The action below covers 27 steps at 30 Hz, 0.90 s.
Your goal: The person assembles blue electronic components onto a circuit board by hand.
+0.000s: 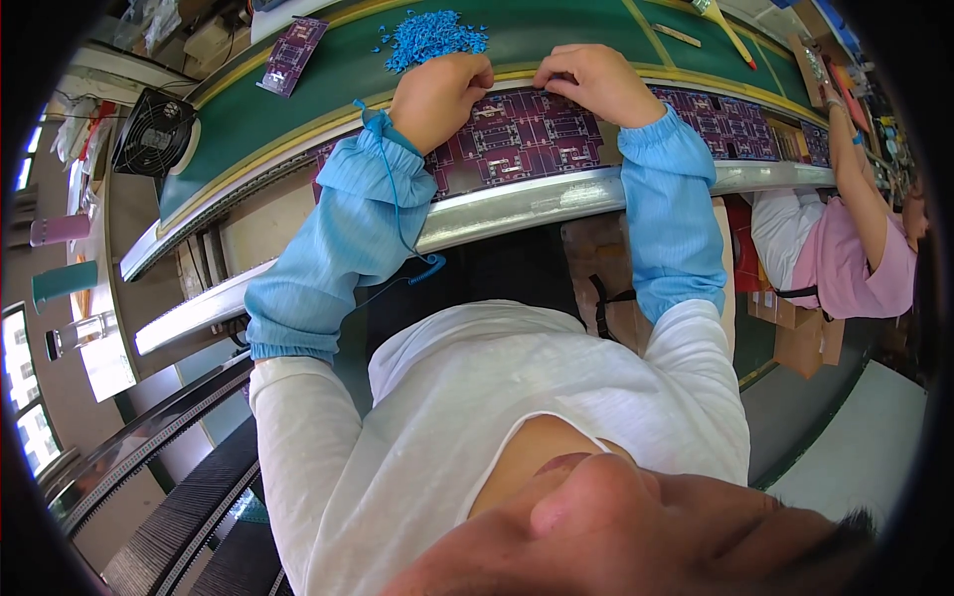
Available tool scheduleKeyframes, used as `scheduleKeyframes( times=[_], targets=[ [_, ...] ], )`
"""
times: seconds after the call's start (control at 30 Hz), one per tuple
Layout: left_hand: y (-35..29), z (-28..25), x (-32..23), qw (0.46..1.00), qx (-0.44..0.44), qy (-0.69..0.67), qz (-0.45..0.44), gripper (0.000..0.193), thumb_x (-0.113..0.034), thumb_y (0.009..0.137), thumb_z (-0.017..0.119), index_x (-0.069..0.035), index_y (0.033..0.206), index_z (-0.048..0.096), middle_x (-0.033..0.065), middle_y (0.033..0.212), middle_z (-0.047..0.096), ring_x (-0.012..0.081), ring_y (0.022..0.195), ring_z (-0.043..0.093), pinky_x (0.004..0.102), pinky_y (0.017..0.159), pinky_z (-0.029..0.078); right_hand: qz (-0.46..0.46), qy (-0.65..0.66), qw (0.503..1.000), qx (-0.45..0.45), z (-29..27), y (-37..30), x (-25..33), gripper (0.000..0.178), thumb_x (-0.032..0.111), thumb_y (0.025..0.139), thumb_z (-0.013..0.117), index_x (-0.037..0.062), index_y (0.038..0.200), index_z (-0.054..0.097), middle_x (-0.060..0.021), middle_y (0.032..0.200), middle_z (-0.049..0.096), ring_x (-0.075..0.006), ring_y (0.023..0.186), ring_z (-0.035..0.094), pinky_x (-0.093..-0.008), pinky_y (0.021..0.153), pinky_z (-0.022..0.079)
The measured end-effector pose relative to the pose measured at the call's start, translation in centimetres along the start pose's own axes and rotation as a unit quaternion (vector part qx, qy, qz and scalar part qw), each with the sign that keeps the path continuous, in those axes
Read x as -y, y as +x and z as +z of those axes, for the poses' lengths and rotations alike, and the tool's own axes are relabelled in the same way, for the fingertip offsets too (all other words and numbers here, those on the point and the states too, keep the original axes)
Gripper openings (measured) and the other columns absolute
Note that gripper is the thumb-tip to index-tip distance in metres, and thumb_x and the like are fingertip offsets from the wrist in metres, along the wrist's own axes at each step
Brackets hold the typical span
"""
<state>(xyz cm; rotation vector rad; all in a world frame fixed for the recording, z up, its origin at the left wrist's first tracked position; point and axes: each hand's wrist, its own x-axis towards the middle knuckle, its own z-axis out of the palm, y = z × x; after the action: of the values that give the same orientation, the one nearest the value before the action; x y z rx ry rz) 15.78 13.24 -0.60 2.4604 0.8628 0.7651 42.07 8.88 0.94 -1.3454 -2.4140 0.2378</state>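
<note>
A purple circuit board lies along the metal rail in front of me. My left hand is over its far left part, fingers curled and tips pressed together near the board's far edge. My right hand is over the far edge farther right, with thumb and fingers pinched. Whatever is between the fingertips of either hand is too small or hidden to name. Just beyond my left hand is a heap of small blue parts on the green mat. A blue coiled cord hangs from my left wrist.
More purple boards continue along the rail to the right. A loose board lies on the mat's left part, near a black fan. A yellow-handled brush lies at far right. Another person in pink works on the right.
</note>
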Motion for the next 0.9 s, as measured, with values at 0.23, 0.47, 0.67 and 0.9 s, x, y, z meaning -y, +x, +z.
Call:
scheduleKeyframes(
  times=[0.23, 0.47, 0.67, 0.9],
  targets=[
    [-0.2, -0.3, 0.2, 1.0, 0.017, 0.012, -0.006, 0.018, -0.001, 0.085, 0.073, -0.004, 0.102, 0.068, 0.0135, 0.096, 0.073, 0.0327, 0.088, 0.071, 0.0401, 0.075, 0.056, 0.103, -0.01, 0.994, -0.03, -0.8, 0.3, 0.9, 0.011, 0.02, 0.094, 0.069, 0.0134, 0.101, 0.074, -0.0067, 0.095, 0.074, -0.0297, 0.085, 0.07, -0.0416, 0.075, 0.056],
    [-0.2, -0.5, 0.3, 0.999, 0.024, 0.031, 0.003, 0.019, -0.002, 0.085, 0.073, -0.005, 0.103, 0.067, 0.0141, 0.097, 0.072, 0.0351, 0.09, 0.07, 0.0417, 0.076, 0.055, 0.052, -0.005, 0.995, -0.082, 0.1, 0.0, -1.0, 0.012, 0.019, 0.095, 0.067, 0.0122, 0.103, 0.074, -0.0085, 0.096, 0.075, -0.0309, 0.088, 0.071, -0.042, 0.078, 0.057],
    [-0.2, -0.7, -0.1, 0.999, 0.026, 0.043, 0.009, 0.018, -0.002, 0.086, 0.071, -0.006, 0.103, 0.066, 0.014, 0.098, 0.071, 0.0357, 0.091, 0.07, 0.0426, 0.076, 0.055, 0.037, 0.011, 0.997, -0.067, 0.0, 0.1, -1.3, 0.012, 0.017, 0.095, 0.067, 0.0098, 0.103, 0.074, -0.0098, 0.097, 0.074, -0.0317, 0.089, 0.071, -0.042, 0.079, 0.057],
    [-0.2, -0.7, -0.1, 0.999, 0.03, 0.043, 0.009, 0.018, -0.003, 0.086, 0.072, -0.006, 0.103, 0.067, 0.0138, 0.098, 0.072, 0.0352, 0.09, 0.07, 0.0423, 0.076, 0.055, 0.031, 0.015, 0.998, -0.057, -0.1, 0.1, -1.4, 0.012, 0.015, 0.095, 0.068, 0.0086, 0.102, 0.074, -0.0095, 0.097, 0.071, -0.0311, 0.09, 0.069, -0.0413, 0.079, 0.056]
  ],
)
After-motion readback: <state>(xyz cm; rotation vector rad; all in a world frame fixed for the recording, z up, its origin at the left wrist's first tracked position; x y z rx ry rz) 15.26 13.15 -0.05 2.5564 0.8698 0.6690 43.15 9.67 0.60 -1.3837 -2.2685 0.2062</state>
